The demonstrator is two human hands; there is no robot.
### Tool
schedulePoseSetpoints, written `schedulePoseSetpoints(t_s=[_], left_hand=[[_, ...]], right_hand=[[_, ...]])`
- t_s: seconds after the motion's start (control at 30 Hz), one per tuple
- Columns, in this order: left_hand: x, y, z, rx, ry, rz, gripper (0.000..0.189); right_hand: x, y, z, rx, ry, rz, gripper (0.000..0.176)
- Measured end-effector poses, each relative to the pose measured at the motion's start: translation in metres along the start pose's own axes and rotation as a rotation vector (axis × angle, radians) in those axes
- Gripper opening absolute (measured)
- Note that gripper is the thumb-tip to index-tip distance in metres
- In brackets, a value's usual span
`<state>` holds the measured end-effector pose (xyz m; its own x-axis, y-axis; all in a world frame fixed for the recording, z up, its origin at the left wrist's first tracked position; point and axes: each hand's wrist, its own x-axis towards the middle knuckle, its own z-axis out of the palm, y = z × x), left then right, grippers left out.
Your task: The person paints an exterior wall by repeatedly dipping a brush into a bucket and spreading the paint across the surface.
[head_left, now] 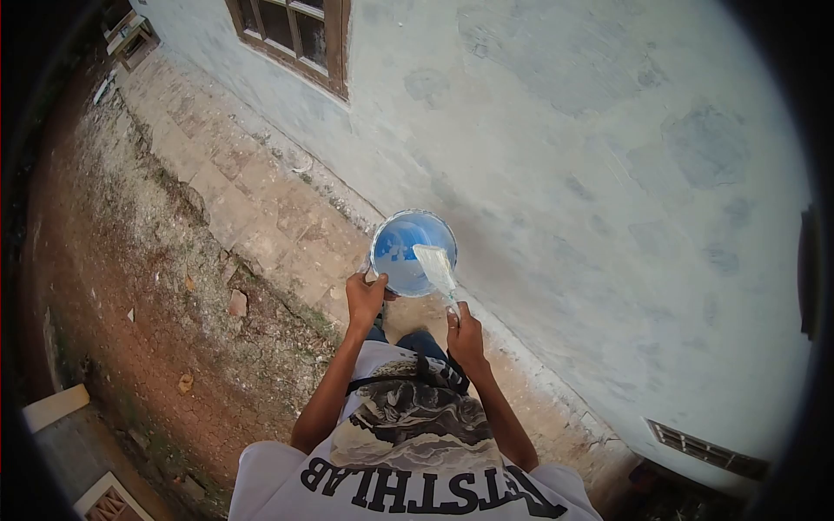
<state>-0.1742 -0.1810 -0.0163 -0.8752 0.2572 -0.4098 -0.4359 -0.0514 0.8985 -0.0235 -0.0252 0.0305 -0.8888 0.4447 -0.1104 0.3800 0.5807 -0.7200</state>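
My left hand grips the near left rim of a blue bucket, thumb over the edge and the other fingers mostly hidden beneath. Pale paint residue coats the bucket's inner wall and rim. In my right hand is the handle of a paintbrush, fingers wrapped round it. Its wide whitish bristle end points up and left, overlapping the right side of the bucket's opening in this view.
A patchy pale wall rises along the right, with a wooden-framed window at the top and a vent grille low at the right. Worn paving follows its base. Rough soil with scattered rubble lies to the left.
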Motion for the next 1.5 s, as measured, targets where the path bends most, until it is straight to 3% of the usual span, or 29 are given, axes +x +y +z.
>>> schedulePoseSetpoints(t_s=[0.1, 0.7, 0.9, 1.03, 1.17, 1.33, 1.43, 1.5], left_hand=[[-0.004, 0.002, 0.003, -0.048, 0.027, 0.006, 0.024], [-0.037, -0.013, 0.033, -0.069, 0.183, -0.016, 0.025], [-0.044, -0.029, 0.037, 0.046, 0.211, 0.008, 0.026], [-0.045, -0.028, 0.033, -0.029, 0.221, 0.027, 0.025], [-0.04, -0.028, 0.028, -0.042, 0.224, 0.038, 0.025], [-0.027, -0.016, 0.007, -0.088, 0.226, 0.024, 0.024], [-0.017, -0.008, -0.007, -0.11, 0.191, 0.01, 0.025], [-0.008, -0.002, -0.015, -0.03, 0.189, 0.017, 0.026]], right_hand=[[0.007, 0.016, 0.005, -0.093, 0.042, -0.118, 0.024], [0.012, 0.05, -0.041, -0.048, -0.084, -0.207, 0.022], [0.018, 0.065, -0.037, -0.106, -0.152, -0.241, 0.021], [0.018, 0.059, -0.041, -0.005, -0.111, -0.34, 0.021], [0.03, 0.077, -0.022, -0.109, -0.117, -0.409, 0.02], [0.032, 0.052, -0.017, -0.082, -0.131, -0.348, 0.017], [0.041, 0.041, -0.001, -0.048, -0.054, -0.409, 0.019], [0.052, 0.033, 0.012, -0.176, -0.162, -0.352, 0.025]])
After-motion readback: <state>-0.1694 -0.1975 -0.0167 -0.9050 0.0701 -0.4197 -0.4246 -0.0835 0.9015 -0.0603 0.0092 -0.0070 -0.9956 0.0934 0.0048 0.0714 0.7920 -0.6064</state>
